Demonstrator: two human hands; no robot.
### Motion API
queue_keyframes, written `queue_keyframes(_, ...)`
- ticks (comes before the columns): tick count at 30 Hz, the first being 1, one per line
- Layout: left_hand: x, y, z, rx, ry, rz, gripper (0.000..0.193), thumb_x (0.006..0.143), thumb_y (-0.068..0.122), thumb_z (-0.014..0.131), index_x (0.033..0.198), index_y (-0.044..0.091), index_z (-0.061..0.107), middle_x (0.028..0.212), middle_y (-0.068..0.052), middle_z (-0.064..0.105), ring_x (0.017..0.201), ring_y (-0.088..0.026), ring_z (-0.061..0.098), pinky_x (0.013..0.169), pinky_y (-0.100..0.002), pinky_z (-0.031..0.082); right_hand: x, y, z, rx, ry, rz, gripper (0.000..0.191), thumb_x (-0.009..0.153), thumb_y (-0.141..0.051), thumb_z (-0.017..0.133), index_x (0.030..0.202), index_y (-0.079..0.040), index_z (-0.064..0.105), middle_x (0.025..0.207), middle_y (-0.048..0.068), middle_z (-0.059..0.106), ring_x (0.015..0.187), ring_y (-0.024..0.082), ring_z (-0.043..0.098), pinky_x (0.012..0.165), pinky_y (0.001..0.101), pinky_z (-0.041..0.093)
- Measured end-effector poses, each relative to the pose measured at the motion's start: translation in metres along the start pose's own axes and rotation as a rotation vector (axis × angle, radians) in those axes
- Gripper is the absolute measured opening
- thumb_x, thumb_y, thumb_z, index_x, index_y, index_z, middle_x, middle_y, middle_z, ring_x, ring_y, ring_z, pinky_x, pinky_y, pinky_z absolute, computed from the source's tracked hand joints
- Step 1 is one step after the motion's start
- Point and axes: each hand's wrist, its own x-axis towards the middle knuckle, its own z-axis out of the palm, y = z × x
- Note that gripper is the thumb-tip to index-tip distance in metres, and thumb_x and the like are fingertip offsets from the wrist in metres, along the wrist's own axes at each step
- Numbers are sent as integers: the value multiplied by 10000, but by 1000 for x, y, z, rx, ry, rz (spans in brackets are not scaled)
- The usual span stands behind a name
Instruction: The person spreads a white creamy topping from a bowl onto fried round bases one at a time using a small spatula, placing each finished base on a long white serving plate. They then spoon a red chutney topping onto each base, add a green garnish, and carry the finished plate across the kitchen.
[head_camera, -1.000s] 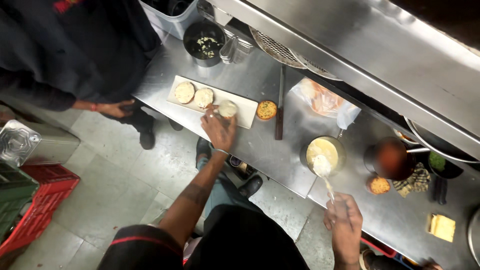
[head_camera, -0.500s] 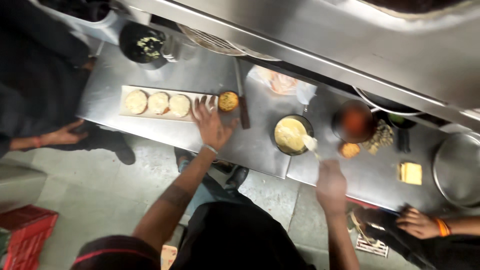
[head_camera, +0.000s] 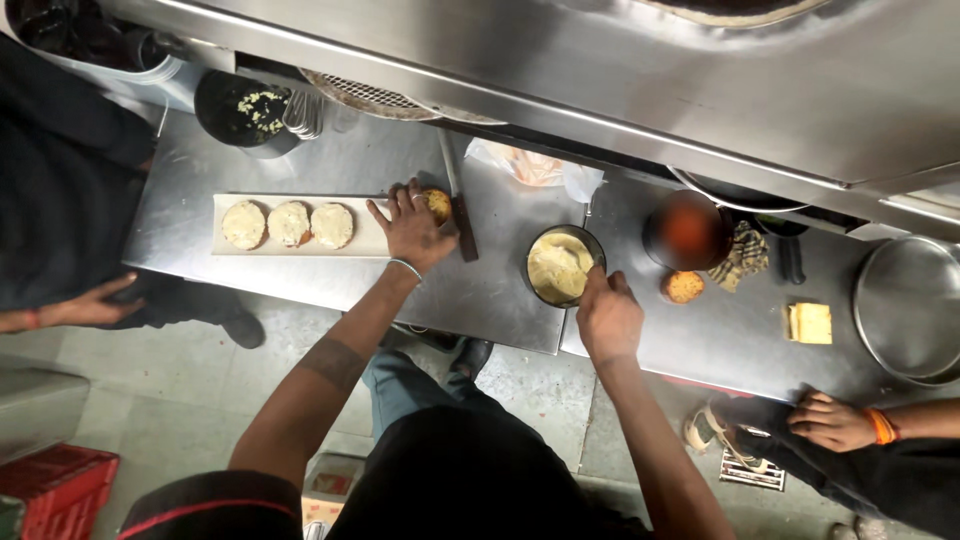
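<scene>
My left hand (head_camera: 412, 230) reaches onto a steel counter (head_camera: 340, 285) and lies with spread fingers over a round toasted bun piece (head_camera: 437, 204). Beside it, a long white plate (head_camera: 225, 245) carries three bun rounds (head_camera: 289, 224) topped with pale spread. My right hand (head_camera: 607, 312) is closed at the rim of a small metal bowl of creamy spread (head_camera: 558, 266); a thin utensil seems to be pinched in it, mostly hidden. A knife (head_camera: 457, 208) lies just right of my left hand.
A dark pot of chopped greens (head_camera: 243, 110) stands at the back left. A clear bag (head_camera: 535, 167), a round dark pot (head_camera: 686, 230), another bun piece (head_camera: 683, 287), cheese slices (head_camera: 809, 322) and a large metal bowl (head_camera: 905, 310) sit right. Other people's hands (head_camera: 86, 302) (head_camera: 830, 420) are nearby.
My left hand has shifted from the plate's end onto the bun piece. My right hand has come in from the counter's front to the spread bowl. The camera view slid left.
</scene>
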Motion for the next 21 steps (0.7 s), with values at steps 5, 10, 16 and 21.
queue_keyframes(5,3,-2,0,96,-30,-18,986,746,426,753,1498,-80,365,1403,-216,466,1384,-409,382,1176,-742,21,1,3,14,-55,-22,-49,165,950,-109,521,1090,-91,605,956,210,657,822,423,676,707,523,541)
queue_keyframes(10,7,-1,-4,127,-20,-16,753,762,414,781,1306,-41,529,1372,-207,471,1358,-432,393,1175,-743,81,9,5,36,-132,-56,-7,219,894,-66,548,1102,-81,616,961,241,674,778,417,695,665,507,554)
queue_keyframes(16,7,-10,-6,104,-10,43,745,730,399,823,1276,-35,562,1322,-249,475,1330,-469,393,1175,-684,142,26,24,36,314,-28,62,66,902,-135,611,882,-85,648,806,198,716,776,399,712,698,491,568)
queue_keyframes(21,5,-11,-12,-17,10,45,787,692,395,849,1306,1,553,1306,-239,482,1323,-454,393,1174,-649,169,31,18,41,216,28,2,61,879,-124,650,847,-84,684,782,206,711,741,407,696,675,483,552)
